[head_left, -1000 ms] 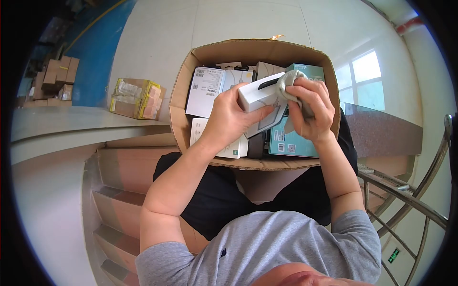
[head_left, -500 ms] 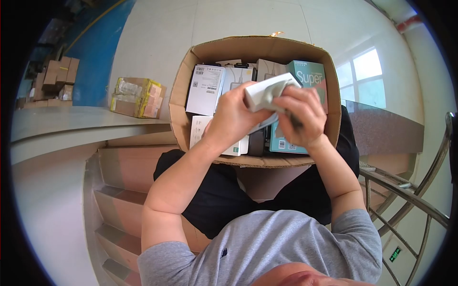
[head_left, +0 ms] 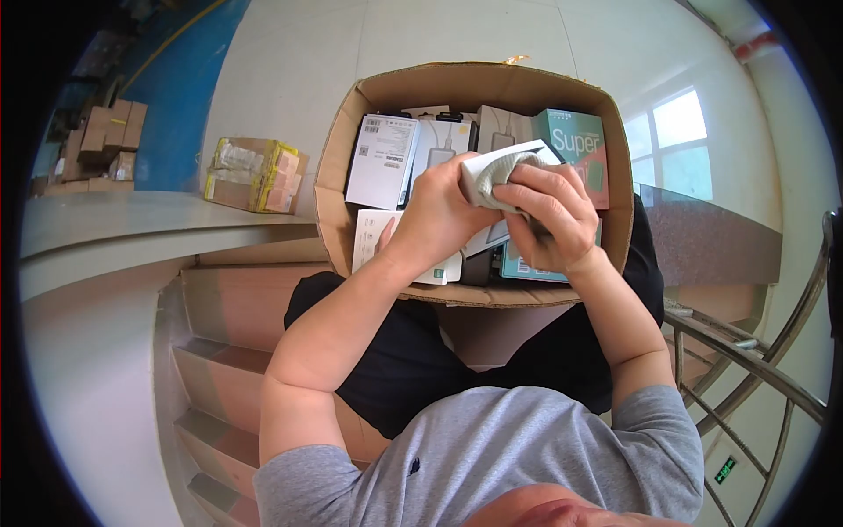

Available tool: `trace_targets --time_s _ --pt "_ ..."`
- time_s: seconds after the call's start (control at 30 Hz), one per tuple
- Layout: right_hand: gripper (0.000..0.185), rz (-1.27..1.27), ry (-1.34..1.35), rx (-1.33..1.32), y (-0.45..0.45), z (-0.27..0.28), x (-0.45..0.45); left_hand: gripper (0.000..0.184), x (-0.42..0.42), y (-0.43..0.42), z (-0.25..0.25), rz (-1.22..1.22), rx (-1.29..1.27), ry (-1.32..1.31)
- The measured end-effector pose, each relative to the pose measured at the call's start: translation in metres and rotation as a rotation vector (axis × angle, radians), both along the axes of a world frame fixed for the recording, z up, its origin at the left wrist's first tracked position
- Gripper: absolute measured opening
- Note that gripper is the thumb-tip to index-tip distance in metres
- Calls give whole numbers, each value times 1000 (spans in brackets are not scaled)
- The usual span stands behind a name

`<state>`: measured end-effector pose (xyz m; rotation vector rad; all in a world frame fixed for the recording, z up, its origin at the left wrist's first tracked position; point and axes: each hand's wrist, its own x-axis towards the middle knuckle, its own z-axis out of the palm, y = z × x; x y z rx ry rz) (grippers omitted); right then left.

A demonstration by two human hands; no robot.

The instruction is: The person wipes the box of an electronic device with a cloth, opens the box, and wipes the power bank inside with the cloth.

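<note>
My left hand [head_left: 432, 215] grips a small white box [head_left: 471, 174] above an open cardboard carton [head_left: 479, 85]. With its fingers bent, my right hand [head_left: 558, 211] presses a crumpled pale grey-green cloth [head_left: 500, 176] against the end of that box. Inside the carton, below my hands, are several product boxes. A white box with printed labels [head_left: 382, 158] is at the left, and a teal box marked "Super" [head_left: 572, 132] stands at the back right. Nearest my left forearm lies another white box [head_left: 367, 237]. My hands partly hide the boxes beneath them.
The carton rests by my knees at the top of a staircase [head_left: 224, 351]. On the left, a taped parcel [head_left: 250, 176] sits on a pale ledge [head_left: 158, 220], with stacked cartons [head_left: 110, 136] farther off. A metal railing [head_left: 746, 356] runs along my right.
My right hand and the cloth have shifted slightly over the end of the white box, whose edges now show more. The left hand keeps its hold, moved slightly right.
</note>
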<state>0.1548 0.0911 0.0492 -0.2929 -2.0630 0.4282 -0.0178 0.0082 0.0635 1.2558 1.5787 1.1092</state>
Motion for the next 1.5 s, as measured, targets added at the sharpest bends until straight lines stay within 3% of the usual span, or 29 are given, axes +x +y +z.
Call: trace_targets --time_s 0.07,0.2,0.37,0.53,0.7,0.9,1.03,1.4,1.5 --pt "33 34 -22 18 0 -1 1 41 -1 1 0 -41 -16 65" --pt "33 -194 41 -46 29 -5 11 40 -5 4 3 128 69 -317" --pt "34 -268 86 -33 13 -18 -1 40 -4 5 -7 131 -35 -464" --pt "35 -115 -19 31 7 -18 -6 42 -7 6 -6 149 -78 -500" --pt "37 -204 -33 -66 25 -17 3 42 -12 6 -6 129 -73 -601" --pt "38 -120 -67 -11 2 -11 -6 54 -5 12 -11 199 -24 -567" --pt "39 -117 -100 -57 11 -16 -2 60 -14 10 -15 199 23 -351" --pt "41 -82 -96 -37 0 -15 -11 59 -5 10 -14 226 94 -151" --pt "41 -186 -54 -48 10 -17 -8 58 -4 11 -9 238 107 -126"
